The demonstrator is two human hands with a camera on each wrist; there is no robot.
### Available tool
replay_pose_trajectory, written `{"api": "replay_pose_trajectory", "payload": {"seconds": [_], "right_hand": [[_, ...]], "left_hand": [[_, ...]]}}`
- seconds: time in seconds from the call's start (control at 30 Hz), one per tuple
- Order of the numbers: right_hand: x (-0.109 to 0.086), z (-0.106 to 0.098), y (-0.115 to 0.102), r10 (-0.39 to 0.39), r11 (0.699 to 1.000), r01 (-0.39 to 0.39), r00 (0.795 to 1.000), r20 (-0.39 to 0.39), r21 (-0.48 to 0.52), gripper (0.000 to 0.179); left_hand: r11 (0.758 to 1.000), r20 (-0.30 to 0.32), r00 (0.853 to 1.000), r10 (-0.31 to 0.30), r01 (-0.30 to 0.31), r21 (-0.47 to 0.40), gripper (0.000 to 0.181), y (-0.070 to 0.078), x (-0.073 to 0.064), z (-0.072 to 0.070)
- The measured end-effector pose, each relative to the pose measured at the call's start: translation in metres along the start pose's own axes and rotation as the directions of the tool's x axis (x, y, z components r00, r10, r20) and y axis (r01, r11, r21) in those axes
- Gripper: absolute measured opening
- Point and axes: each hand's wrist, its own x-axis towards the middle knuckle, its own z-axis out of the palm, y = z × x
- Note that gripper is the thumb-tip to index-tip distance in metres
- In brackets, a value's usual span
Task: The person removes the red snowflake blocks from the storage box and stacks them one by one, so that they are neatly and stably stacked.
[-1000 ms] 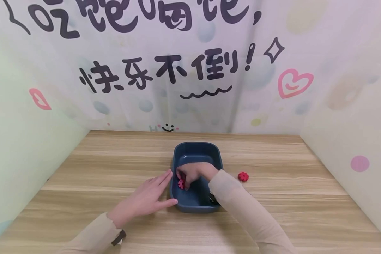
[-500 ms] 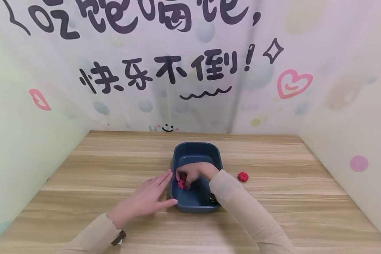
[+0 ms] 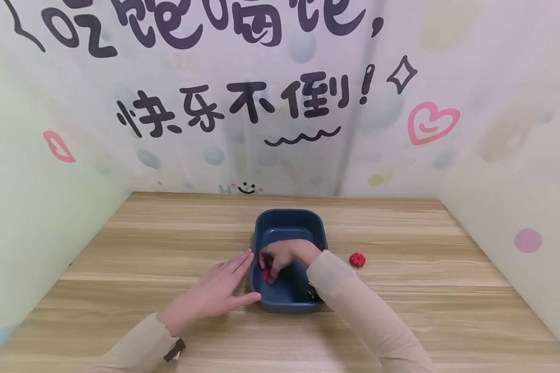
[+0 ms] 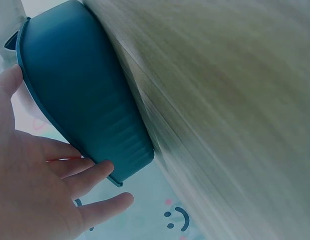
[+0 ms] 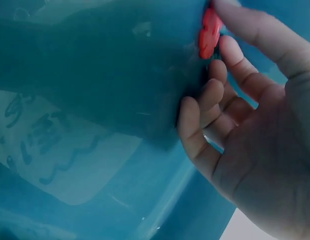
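Note:
A deep blue rectangular bin stands on the wooden table. Inside it, at the left wall, my right hand pinches a red notched disc with thumb and index finger; the other fingers curl loosely beside it. In the head view the fingers hide part of that disc. My left hand touches the bin's left rim from outside, its fingers extended and thumb spread along the edge, as the left wrist view also shows. A second red notched disc lies on the table to the right of the bin.
Wooden table top surrounds the bin. A printed white curtain hangs at the table's back edge, with pale walls at both sides. The right forearm crosses over the bin's near right rim.
The right fingers have shifted slightly, turning the red disc so that less of its notched face shows in the head view. The left hand and the bin stay where they were.

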Motion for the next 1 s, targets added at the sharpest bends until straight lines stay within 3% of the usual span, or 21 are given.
{"api": "replay_pose_trajectory", "payload": {"seconds": [0.17, 0.4, 0.63, 1.0], "right_hand": [[0.0003, 0.0020, -0.0021, 0.008, 0.999, -0.009, 1.000, -0.018, -0.033, 0.026], [0.0021, 0.0011, 0.0012, 0.048, 0.999, -0.048, 0.998, -0.042, 0.007, 0.023], [0.0020, 0.0020, 0.0018, 0.036, 0.999, -0.036, 0.997, -0.062, 0.003, 0.026], [-0.0006, -0.0005, 0.0038, 0.030, 0.999, -0.034, 0.995, -0.091, -0.039, 0.017]], "left_hand": [[1.000, 0.001, 1.000, 0.003, -0.003, 0.002, 0.082, -0.0003, -0.0001, 0.0000], [1.000, 0.006, 1.000, 0.001, -0.001, 0.002, 0.082, 0.0002, -0.0004, 0.0000], [1.000, 0.009, 1.000, -0.007, 0.007, -0.010, 0.081, 0.0003, -0.0004, 0.0004], [1.000, 0.011, 1.000, -0.023, 0.023, -0.015, 0.081, 0.0008, -0.0005, 0.0005]]}}
